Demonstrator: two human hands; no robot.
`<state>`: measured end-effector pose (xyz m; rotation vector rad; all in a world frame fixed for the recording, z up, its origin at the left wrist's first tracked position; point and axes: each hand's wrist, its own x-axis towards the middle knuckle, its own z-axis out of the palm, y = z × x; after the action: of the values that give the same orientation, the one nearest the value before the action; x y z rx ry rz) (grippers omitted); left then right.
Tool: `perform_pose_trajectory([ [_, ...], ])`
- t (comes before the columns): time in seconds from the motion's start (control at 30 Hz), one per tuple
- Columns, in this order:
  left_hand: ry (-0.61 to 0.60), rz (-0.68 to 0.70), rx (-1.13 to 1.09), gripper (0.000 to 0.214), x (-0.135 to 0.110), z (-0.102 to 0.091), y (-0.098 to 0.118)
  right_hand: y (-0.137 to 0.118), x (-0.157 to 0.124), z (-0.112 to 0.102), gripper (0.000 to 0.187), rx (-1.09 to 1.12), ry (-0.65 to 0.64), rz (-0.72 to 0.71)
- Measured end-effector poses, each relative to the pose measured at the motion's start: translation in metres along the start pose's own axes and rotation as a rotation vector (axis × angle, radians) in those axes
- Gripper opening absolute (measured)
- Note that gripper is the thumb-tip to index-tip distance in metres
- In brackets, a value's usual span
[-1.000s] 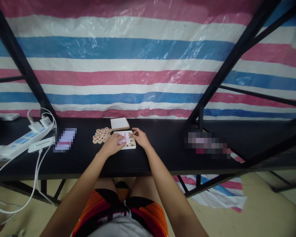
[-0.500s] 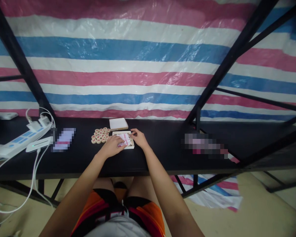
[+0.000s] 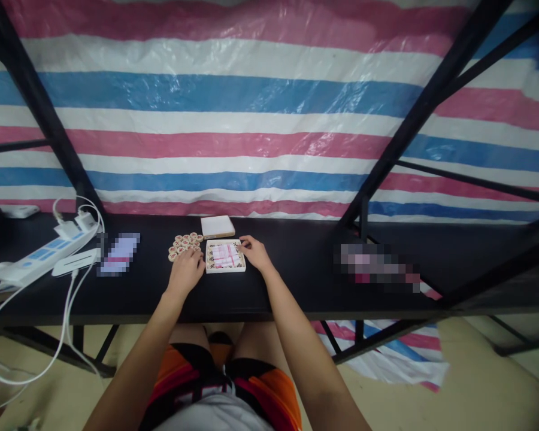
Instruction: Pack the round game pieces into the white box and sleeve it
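Several round Chinese chess pieces with red characters lie grouped on the black table. My left hand rests over the front of this group, its fingers reaching onto the pieces; what lies under the fingertips is hidden. Right of it sits a shallow white box. Inside it are more pieces around the edges and a folded pink-and-white printed sheet in the middle. At the box's right rim my right hand grips the edge with thumb and fingers. Behind the box lies its white lid.
To the left are a white power strip with plugs and cables, a white device with a cord, and a blurred phone-like item. A pixelated item lies to the right. Black metal posts frame the table before striped sheeting.
My left hand has moved left, off the sheet in the box and onto the loose pieces. My right hand has stayed at the box's right rim.
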<state>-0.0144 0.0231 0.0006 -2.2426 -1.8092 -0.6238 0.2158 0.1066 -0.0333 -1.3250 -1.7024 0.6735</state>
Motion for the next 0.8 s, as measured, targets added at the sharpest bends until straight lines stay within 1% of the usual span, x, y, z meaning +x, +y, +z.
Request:
perform_pose_trajectory([
  [0.27,-0.034,-0.024,-0.03,0.019,0.001,0.008,-0.003,0.002,0.001,0.0,0.027,0.006,-0.004,0.0],
  [0.47,-0.067,-0.018,-0.05,0.015,0.001,0.006,-0.003,-0.002,-0.001,-0.001,0.028,0.0,-0.005,0.02],
  [0.6,-0.077,-0.029,-0.109,0.013,0.001,0.005,-0.002,-0.003,-0.001,-0.001,0.027,-0.001,-0.005,0.02],
  [0.8,-0.055,0.025,-0.198,0.011,0.004,0.013,-0.008,-0.002,-0.001,-0.001,0.028,-0.002,-0.004,0.01],
])
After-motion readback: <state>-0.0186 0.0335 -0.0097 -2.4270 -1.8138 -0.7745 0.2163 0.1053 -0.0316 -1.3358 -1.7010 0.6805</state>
